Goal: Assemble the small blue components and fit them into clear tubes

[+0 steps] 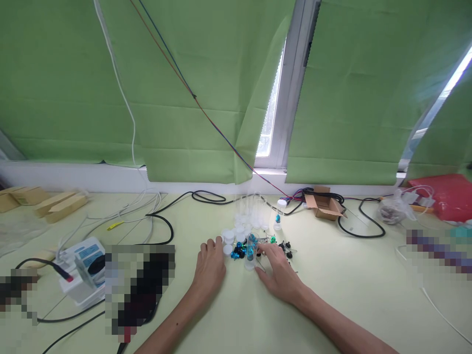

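Note:
The fingers of my left hand (210,263) bend down onto the table at the left edge of a group of white caps (228,237), closed at a white cap (220,239). My right hand (280,273) has its thumb and fingers spread, reaching over small black-headed parts with thin metal pins (288,248). Just left of its fingertips stands a clear tube (250,263) with blue pieces in it or behind it. Shiny blue pieces (236,254) lie between the hands, and a green piece (273,239) sits behind my right fingers.
Several clear tubes (250,211) stand behind the caps. A white-capped tube (278,219) holds a blue piece. Farther back are an open cardboard box (324,206) and black cable (208,197). At left stands a white power strip (83,275); a red bag (448,196) lies far right.

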A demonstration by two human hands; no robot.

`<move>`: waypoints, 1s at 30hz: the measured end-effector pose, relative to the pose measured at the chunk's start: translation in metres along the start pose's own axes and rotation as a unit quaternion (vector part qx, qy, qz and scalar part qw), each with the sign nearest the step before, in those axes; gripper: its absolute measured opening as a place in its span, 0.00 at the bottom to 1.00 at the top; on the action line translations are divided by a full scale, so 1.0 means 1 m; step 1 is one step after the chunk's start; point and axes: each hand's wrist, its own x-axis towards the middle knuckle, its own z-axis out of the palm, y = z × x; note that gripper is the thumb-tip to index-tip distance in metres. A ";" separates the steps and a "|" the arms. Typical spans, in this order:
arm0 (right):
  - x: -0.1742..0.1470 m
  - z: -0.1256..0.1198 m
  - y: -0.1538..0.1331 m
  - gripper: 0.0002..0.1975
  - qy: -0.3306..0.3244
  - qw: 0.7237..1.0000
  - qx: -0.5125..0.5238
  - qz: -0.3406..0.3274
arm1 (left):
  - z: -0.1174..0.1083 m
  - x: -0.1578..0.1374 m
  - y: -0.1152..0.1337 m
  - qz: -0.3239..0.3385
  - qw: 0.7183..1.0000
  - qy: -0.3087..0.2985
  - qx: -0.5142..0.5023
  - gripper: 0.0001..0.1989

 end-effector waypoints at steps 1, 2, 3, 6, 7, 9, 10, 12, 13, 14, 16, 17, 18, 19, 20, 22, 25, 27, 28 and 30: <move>0.000 0.000 0.000 0.21 0.005 1.000 -0.010 0.001 | 0.000 0.000 0.000 0.001 1.000 0.001 0.002 0.22; 0.000 0.000 0.001 0.17 0.009 1.000 -0.022 0.005 | 0.000 -0.001 0.000 0.001 1.000 0.001 0.002 0.23; -0.001 0.000 0.001 0.14 0.011 0.999 -0.035 0.012 | -0.001 -0.001 0.001 0.001 1.000 0.001 0.001 0.23; -0.003 0.002 0.003 0.08 0.002 0.997 -0.074 0.035 | -0.005 -0.002 0.003 -0.006 1.000 0.000 -0.010 0.24; -0.003 0.003 0.004 0.06 -0.004 0.996 -0.083 0.043 | -0.007 -0.002 0.004 -0.008 1.000 0.002 -0.016 0.24; -0.004 0.004 0.006 0.05 -0.015 0.994 -0.094 0.058 | -0.009 -0.002 0.005 -0.010 0.999 0.011 -0.032 0.23; -0.004 0.004 0.006 0.04 -0.021 0.993 -0.098 0.063 | -0.009 -0.002 0.006 -0.007 0.999 0.018 -0.046 0.22; -0.005 0.004 0.007 0.05 -0.031 0.992 -0.103 0.071 | -0.011 -0.002 0.007 0.007 0.996 0.037 -0.086 0.20; -0.004 0.003 0.007 0.05 -0.036 0.991 -0.104 0.075 | -0.011 -0.001 0.008 0.018 0.993 0.047 -0.111 0.19; -0.004 0.003 0.007 0.06 -0.042 0.990 -0.105 0.080 | -0.011 -0.001 0.009 0.029 0.988 0.059 -0.137 0.17; -0.004 0.002 0.007 0.07 -0.056 0.988 -0.106 0.093 | -0.012 -0.001 0.012 0.043 0.979 0.084 -0.183 0.15; -0.004 0.002 0.007 0.07 -0.063 0.987 -0.108 0.101 | -0.013 -0.001 0.013 0.044 0.974 0.095 -0.201 0.15; -0.004 0.002 0.007 0.07 -0.071 0.986 -0.110 0.107 | -0.014 -0.001 0.015 0.042 0.970 0.102 -0.215 0.15; -0.004 0.001 0.007 0.08 -0.078 0.984 -0.114 0.113 | -0.015 -0.001 0.016 0.038 0.968 0.104 -0.226 0.15; -0.004 0.001 0.006 0.08 -0.085 0.983 -0.118 0.116 | -0.016 -0.002 0.017 0.033 0.966 0.103 -0.236 0.15; -0.003 0.000 0.005 0.09 -0.095 0.980 -0.128 0.119 | -0.019 -0.002 0.018 0.031 0.962 0.096 -0.253 0.14; -0.002 -0.001 0.003 0.10 -0.105 0.977 -0.145 0.117 | -0.023 -0.003 0.020 0.036 0.957 0.088 -0.273 0.12; -0.002 0.000 0.002 0.10 -0.105 0.977 -0.151 0.111 | -0.026 -0.004 0.020 0.033 0.955 0.082 -0.282 0.12; -0.002 0.000 0.003 0.10 -0.103 0.977 -0.154 0.107 | -0.027 -0.004 0.021 0.030 0.955 0.078 -0.285 0.11; -0.002 0.001 0.003 0.11 -0.099 0.977 -0.161 0.100 | -0.028 -0.004 0.022 0.030 0.954 0.071 -0.289 0.11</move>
